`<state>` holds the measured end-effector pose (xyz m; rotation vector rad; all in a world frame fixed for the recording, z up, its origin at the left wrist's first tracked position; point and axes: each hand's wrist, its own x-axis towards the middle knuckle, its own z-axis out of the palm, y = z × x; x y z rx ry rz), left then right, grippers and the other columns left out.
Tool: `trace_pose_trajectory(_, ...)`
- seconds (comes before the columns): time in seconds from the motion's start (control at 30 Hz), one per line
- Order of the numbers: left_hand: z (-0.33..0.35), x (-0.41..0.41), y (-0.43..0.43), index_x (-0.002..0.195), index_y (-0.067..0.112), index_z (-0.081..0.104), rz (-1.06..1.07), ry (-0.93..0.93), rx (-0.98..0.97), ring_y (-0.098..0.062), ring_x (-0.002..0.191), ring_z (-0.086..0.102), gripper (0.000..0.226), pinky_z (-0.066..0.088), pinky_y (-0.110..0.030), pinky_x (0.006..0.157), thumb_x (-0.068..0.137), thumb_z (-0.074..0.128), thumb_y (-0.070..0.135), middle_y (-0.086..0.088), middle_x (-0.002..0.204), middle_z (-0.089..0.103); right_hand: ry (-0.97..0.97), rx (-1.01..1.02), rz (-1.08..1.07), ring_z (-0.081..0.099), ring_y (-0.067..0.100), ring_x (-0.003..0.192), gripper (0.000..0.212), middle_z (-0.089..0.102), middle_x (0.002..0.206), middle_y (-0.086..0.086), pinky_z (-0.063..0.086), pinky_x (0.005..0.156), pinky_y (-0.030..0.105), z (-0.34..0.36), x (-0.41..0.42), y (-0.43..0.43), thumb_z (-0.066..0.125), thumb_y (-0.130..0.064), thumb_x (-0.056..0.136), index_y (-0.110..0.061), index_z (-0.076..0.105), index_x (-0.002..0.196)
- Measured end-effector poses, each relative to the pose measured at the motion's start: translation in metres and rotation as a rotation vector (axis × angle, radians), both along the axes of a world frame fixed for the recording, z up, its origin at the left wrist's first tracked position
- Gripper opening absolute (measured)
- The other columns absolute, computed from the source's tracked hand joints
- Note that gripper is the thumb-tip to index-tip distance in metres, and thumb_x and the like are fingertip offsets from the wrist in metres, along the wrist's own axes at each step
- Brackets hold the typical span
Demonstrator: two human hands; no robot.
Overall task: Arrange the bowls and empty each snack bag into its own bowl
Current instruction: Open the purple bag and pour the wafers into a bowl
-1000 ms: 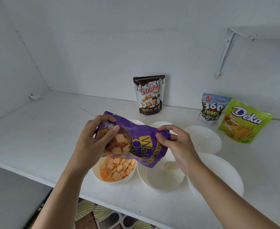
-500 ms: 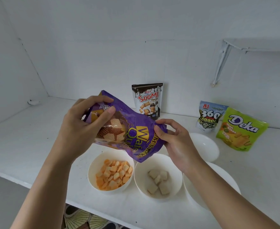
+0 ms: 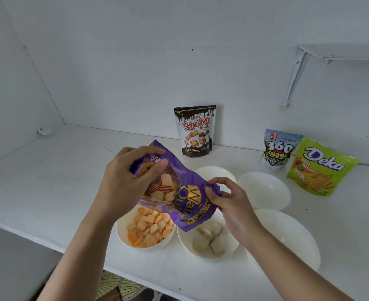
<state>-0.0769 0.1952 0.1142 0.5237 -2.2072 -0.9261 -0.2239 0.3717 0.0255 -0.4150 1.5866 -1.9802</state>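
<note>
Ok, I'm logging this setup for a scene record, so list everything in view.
Wafer bag: one, purple, held tilted above the front bowls.
Soomi bag: one, brown and white, upright at the back wall.
Kuaci bag: one, blue-grey, back right.
Deka bag: one, green, far right beside it.
Orange-snack bowl: one, white, front left.
Pale-piece bowl: one, white, front middle.
Empty bowls: three, white, behind and right.
Shelf: one, white, under everything.
Bracket: one, white, upper right wall.
Left hand: one, grips the bag's upper end.
Right hand: one, pinches the bag's right edge.
</note>
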Motion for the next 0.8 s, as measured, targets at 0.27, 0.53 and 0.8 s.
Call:
trace_pose_trajectory(0.27,0.035,-0.003,-0.002,0.110,0.040,0.073,0.002,0.103,-0.060,-0.011,0.097,0.067,0.021,0.056,-0.016,0.063,0.089,0.071,0.042,0.008,0.105,0.064,-0.058,-0.211,0.029,0.071,0.029,0.085,0.023,0.074,0.096,0.023,0.056,0.074,0.035,0.027,-0.002,-0.005,0.074,-0.012,0.083,-0.010,0.066,0.104)
trace_pose_trajectory(0.53,0.083,-0.002,0.002,0.110,0.042,0.073,-0.041,0.155,-0.226,-0.008,0.093,0.066,0.022,0.051,-0.010,0.067,0.088,0.071,0.047,0.009,0.102,0.064,-0.114,-0.437,0.120,0.070,0.029,0.086,0.028,0.073,0.101,0.021,0.058,0.075,0.032,0.053,-0.005,-0.008,0.069,-0.009,0.081,-0.008,0.060,0.107)
trace_pose_trajectory(0.8,0.066,-0.007,0.006,0.109,0.045,0.072,-0.062,0.065,-0.199,-0.008,0.094,0.065,0.020,0.059,-0.023,0.070,0.089,0.069,0.047,0.007,0.105,0.062,0.010,-0.273,0.023,0.071,0.027,0.077,0.027,0.074,0.090,0.021,0.057,0.067,0.032,0.036,-0.001,-0.005,0.074,-0.014,0.078,-0.011,0.063,0.102)
